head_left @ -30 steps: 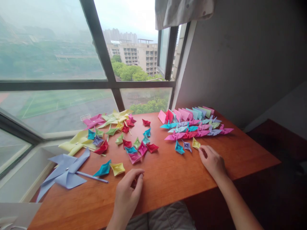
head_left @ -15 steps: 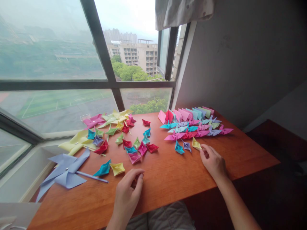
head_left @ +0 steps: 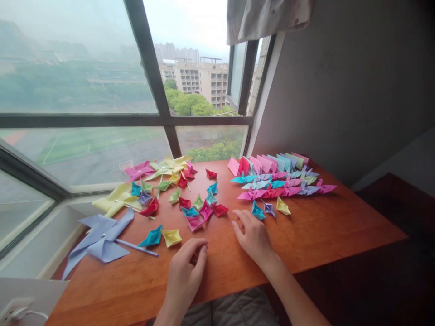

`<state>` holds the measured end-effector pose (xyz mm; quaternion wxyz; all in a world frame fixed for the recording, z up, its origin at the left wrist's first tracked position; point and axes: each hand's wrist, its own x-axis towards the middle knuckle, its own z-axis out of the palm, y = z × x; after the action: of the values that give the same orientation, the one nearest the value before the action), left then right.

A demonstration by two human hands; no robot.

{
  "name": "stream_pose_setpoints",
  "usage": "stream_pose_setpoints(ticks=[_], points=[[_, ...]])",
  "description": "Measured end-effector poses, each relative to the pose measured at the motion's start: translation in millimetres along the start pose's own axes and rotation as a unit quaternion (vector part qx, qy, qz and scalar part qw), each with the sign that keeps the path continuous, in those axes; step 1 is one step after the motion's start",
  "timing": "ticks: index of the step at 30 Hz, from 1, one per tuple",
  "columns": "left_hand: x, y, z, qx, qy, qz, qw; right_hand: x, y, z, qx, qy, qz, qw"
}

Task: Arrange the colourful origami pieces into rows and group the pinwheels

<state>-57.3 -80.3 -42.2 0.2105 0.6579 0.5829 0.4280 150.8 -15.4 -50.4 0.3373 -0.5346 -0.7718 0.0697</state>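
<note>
My right hand (head_left: 253, 235) is over the table with its thumb and fingers apart, holding nothing. Just left of its fingertips lies a red paper boat (head_left: 220, 209), apart from them. On its other side stand a blue paper boat (head_left: 258, 211), a small purple one and a yellow paper boat (head_left: 283, 206) in a short row. My left hand (head_left: 187, 271) rests near the front edge, fingers curled and thumb against them, with nothing visible inside. Closest to it are another yellow paper boat (head_left: 171, 237) and a pink paper boat (head_left: 195, 222).
Rows of folded paper cranes (head_left: 285, 181) line the back right. Several more boats lie mid-table. At left are paper pinwheels, including a lilac pinwheel (head_left: 103, 237) whose stick points right. A window (head_left: 204, 119) borders the wooden table (head_left: 322, 231) behind.
My right hand has let go of the yellow boat at the row's right end and moved left, its fingers spreading. My left hand keeps its pose. The view has shifted slightly.
</note>
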Motion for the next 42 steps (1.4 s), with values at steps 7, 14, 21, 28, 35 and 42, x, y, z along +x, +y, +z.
stream_pose_setpoints(ticks=[7, 14, 21, 28, 35, 42], points=[[-1.2, 1.5, 0.1, 0.000, -0.018, -0.011, 1.000, 28.7, -4.8, 17.7, -0.034, -0.014, 0.005, 0.999], [-2.7, 0.4, 2.0, 0.005, -0.023, -0.004, 1.000, 18.7, -4.7, 14.1, 0.026, 0.037, -0.049, 0.998], [-8.2, -6.7, -19.9, 0.150, 0.084, 0.012, 0.985, -10.6, 4.2, -20.7, 0.079, 0.086, -0.051, 0.992], [-2.5, -30.6, -49.2, 0.318, 0.115, -0.002, 0.941, -33.9, 49.5, -75.9, -0.034, 0.180, 0.004, 0.983], [-1.3, -29.1, -44.4, 0.263, 0.123, 0.055, 0.955, -49.1, 132.0, -106.9, -0.198, 0.223, 0.091, 0.950], [-4.9, -28.1, -31.2, 0.219, 0.058, 0.140, 0.964, -49.4, 164.3, -96.6, -0.258, 0.197, 0.112, 0.939]])
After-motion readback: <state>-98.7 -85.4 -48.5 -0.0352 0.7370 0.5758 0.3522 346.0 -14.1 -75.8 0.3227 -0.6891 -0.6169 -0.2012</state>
